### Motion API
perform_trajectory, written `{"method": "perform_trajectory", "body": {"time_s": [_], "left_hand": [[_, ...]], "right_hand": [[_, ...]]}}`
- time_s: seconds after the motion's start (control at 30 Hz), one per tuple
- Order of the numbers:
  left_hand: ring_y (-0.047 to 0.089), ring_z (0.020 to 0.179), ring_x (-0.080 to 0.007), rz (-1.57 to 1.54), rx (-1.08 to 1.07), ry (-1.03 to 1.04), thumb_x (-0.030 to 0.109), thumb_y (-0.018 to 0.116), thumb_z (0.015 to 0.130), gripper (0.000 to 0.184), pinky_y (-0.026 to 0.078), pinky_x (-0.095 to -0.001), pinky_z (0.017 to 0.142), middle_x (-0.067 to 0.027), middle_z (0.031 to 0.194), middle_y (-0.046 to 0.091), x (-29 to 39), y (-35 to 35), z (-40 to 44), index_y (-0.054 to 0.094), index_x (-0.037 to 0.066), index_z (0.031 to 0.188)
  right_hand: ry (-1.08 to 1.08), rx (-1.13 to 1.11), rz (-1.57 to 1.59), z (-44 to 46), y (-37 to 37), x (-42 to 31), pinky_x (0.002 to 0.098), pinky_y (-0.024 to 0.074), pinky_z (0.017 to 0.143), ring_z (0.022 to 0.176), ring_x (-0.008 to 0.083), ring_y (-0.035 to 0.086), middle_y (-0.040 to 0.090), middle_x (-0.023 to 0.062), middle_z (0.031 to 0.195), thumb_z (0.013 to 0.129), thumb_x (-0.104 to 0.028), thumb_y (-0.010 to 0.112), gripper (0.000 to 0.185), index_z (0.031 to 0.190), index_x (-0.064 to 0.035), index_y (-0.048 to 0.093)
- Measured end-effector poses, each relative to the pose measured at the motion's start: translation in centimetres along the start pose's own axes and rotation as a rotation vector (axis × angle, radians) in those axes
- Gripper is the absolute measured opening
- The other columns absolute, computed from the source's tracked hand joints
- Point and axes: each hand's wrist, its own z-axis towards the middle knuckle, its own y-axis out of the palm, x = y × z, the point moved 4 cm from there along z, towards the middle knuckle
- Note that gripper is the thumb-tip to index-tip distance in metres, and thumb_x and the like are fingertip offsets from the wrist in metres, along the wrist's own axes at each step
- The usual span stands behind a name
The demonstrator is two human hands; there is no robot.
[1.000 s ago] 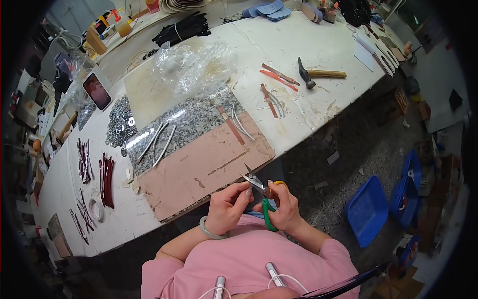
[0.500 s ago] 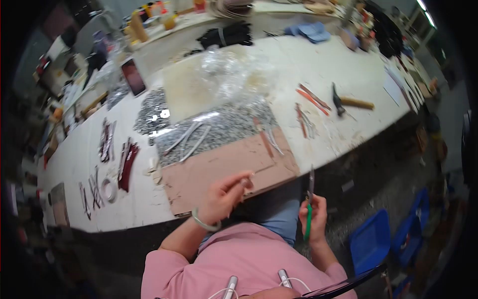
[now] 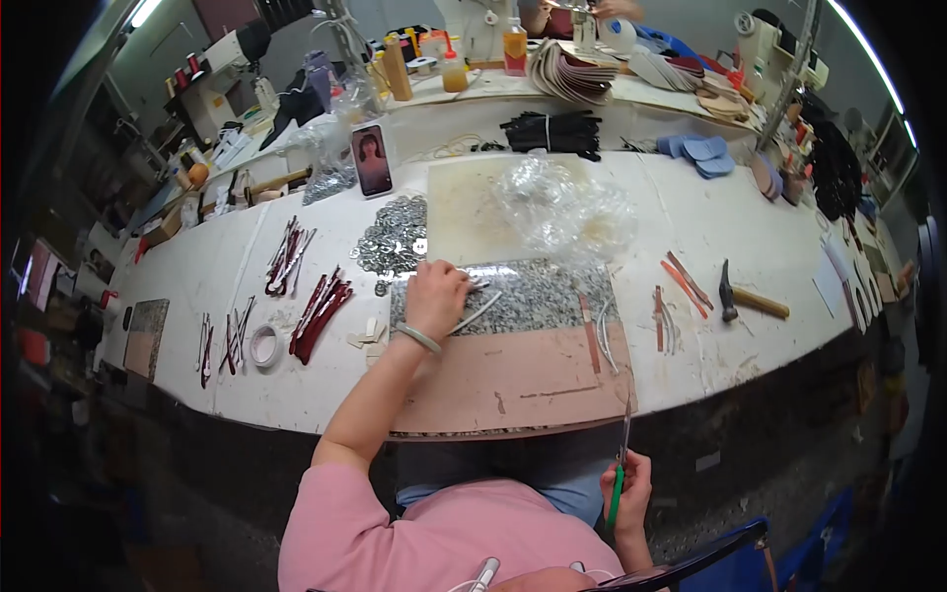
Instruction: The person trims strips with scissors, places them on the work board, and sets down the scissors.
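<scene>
My left hand [image 3: 437,299] reaches onto the grey speckled slab [image 3: 552,296], its fingers closed over the white strips [image 3: 478,312]; what lies under the fingertips is hidden. My right hand [image 3: 627,490] is wrapped round green-handled scissors [image 3: 619,483] at the table's front edge, blades pointing up and away from me. A pinkish-brown board [image 3: 473,380] covers the near part of the slab. On the right of the slab lie a brown strip [image 3: 590,333] and thin white strips [image 3: 606,340].
Metal rings [image 3: 393,237], dark red strips [image 3: 321,314] and a tape roll [image 3: 264,346] lie left. A phone [image 3: 372,161] stands behind. Clear plastic [image 3: 562,207] lies beyond the slab, a hammer [image 3: 755,300] right. A person's hands [image 3: 619,11] show at the far top.
My left hand has moved from near my right hand, forward and left, to the white strips. My right hand has moved right and down with the scissors. The view has tilted up.
</scene>
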Motion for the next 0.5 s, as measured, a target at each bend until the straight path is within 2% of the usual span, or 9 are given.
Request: {"method": "perform_trajectory", "body": {"time_s": [0.1,0.2,0.23,0.33,0.43,0.5], "left_hand": [[0.051,0.089,-0.0274,-0.102,-0.114,0.076,0.019,0.067,0.081,0.01,0.044,-0.0389,0.079,-0.0055,0.088,0.059,2.1,0.4,-0.9,0.067,0.009,0.079],[0.049,0.093,-0.0259,-0.048,-0.216,0.039,0.024,0.066,0.082,0.014,0.039,-0.0388,0.08,-0.0047,0.09,0.058,2.5,1.5,-1.8,0.064,0.01,0.082],[0.047,0.093,-0.0256,-0.045,-0.197,0.059,0.023,0.066,0.082,0.014,0.037,-0.0372,0.082,-0.0049,0.087,0.057,2.6,1.6,-1.8,0.062,0.01,0.082],[0.051,0.088,-0.0282,-0.031,-0.203,0.081,0.02,0.067,0.082,0.013,0.04,-0.0395,0.078,-0.0075,0.089,0.059,3.4,1.1,-2.5,0.061,0.009,0.082],[0.056,0.079,-0.0238,-0.5,-0.363,-0.045,0.018,0.063,0.088,0.015,0.043,-0.0348,0.077,-0.0055,0.088,0.06,6.5,-1.7,-3.1,0.063,0.005,0.095],[0.057,0.073,-0.0184,-1.019,-0.465,-0.234,0.016,0.06,0.091,0.02,0.047,-0.0308,0.07,-0.0047,0.086,0.059,10.0,-2.9,-4.5,0.061,0.001,0.105]], "right_hand": [[0.031,0.001,-0.009,0.1,-0.1,0.3,0.0189,0.0447,0.064,0.071,0.0037,0.052,0.056,0.0011,0.082,0.084,-0.019,0.072,0.046,0.117,0.0029,0.047],[0.016,-0.024,0.007,0.5,0.3,-0.1,0.0186,0.045,0.064,0.072,0.0039,0.052,0.056,0.0011,0.082,0.084,-0.019,0.072,0.046,0.117,0.0027,0.047],[0.001,-0.031,0.015,0.5,0.4,-0.3,0.0189,0.0452,0.065,0.072,0.0041,0.052,0.056,0.0014,0.081,0.083,-0.018,0.073,0.047,0.117,0.0025,0.047],[-0.046,-0.02,0.007,0.4,0.5,-1.1,0.0196,0.0458,0.065,0.072,0.005,0.053,0.057,0.0021,0.081,0.08,-0.014,0.076,0.049,0.117,0.0018,0.048],[-0.106,0.029,-0.081,0.4,0.0,-0.1,0.0213,0.0463,0.064,0.069,0.0068,0.053,0.056,0.0024,0.081,0.071,-0.01,0.082,0.057,0.117,-0.0009,0.05],[-0.158,0.064,-0.186,0.7,-0.1,-1.3,0.0231,0.0454,0.059,0.065,0.0084,0.05,0.055,0.0021,0.079,0.068,-0.016,0.085,0.064,0.119,-0.0022,0.05]]}}
